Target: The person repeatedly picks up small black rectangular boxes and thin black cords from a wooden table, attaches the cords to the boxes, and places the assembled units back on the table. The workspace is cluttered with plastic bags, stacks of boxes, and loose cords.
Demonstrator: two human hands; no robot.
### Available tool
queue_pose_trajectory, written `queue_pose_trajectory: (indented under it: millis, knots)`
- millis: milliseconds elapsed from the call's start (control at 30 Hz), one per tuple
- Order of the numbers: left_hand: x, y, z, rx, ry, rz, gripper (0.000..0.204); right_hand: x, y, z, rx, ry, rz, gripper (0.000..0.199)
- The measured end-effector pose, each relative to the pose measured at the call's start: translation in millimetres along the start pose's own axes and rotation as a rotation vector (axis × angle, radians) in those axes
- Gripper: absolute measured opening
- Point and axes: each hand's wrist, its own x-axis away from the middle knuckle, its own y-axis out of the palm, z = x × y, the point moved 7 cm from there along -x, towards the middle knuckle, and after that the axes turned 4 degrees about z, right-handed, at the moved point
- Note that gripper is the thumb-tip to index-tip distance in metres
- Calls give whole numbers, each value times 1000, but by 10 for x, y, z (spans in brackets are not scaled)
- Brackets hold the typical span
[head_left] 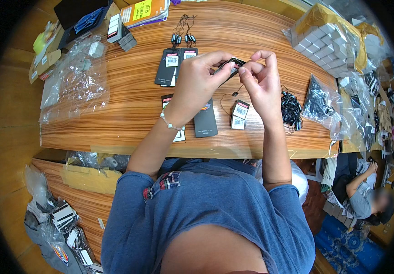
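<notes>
Above the table, my left hand (199, 75) pinches a dark hang tag (231, 68) between thumb and fingers. My right hand (260, 82) meets the tag's upper corner, its thumb and forefinger closed on a thin black cord (241, 87). A small black plug (235, 94) dangles from that cord. Under my hands lie a long dark grey tag (205, 123) and a small stack of white label cards (239, 114). Part of another labelled tag (179, 135) shows beside my left wrist. Farther off are finished-looking dark tags (165, 71) with white stickers and black cords (177, 39).
A heap of black cords (290, 109) lies right of my right forearm, beside a clear bag of black cords (318, 98). Small white boxes (320, 43) stand at the far right. Clear plastic (76, 86), stacked cards (121, 34) and folders (144, 11) occupy the left. A person (366, 196) sits at right.
</notes>
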Motion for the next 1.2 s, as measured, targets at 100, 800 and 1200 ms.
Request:
queue_pose_trajectory:
  millis: [100, 800, 1200]
  knots:
    - [-5, 8, 20, -36, 53, -23, 15, -15, -6, -22, 103, -55, 2, 27]
    - [112, 79, 328, -374, 689, 100, 18, -12, -121, 63, -309, 173, 34, 16]
    - [52, 44, 47, -230, 432, 31, 18, -293, -368, -100, -456, -74, 287, 10]
